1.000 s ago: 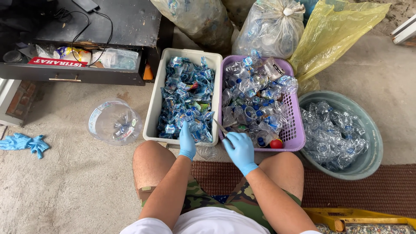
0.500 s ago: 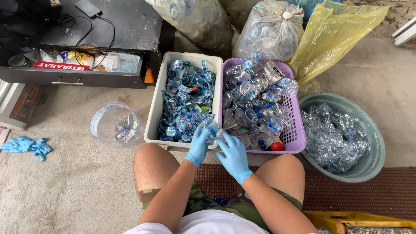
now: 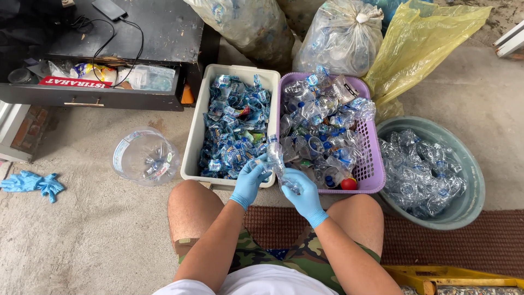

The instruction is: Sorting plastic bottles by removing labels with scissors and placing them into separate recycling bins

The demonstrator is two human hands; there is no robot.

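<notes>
I am gripping a clear, crumpled plastic bottle (image 3: 277, 164) with both gloved hands: my left hand (image 3: 250, 180) closing its fingers near the top, my right hand (image 3: 302, 192) clasping its base.

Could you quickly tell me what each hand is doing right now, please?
Left hand: closed on the upper end of a clear plastic bottle.
Right hand: closed on the lower end of the same bottle.
</notes>
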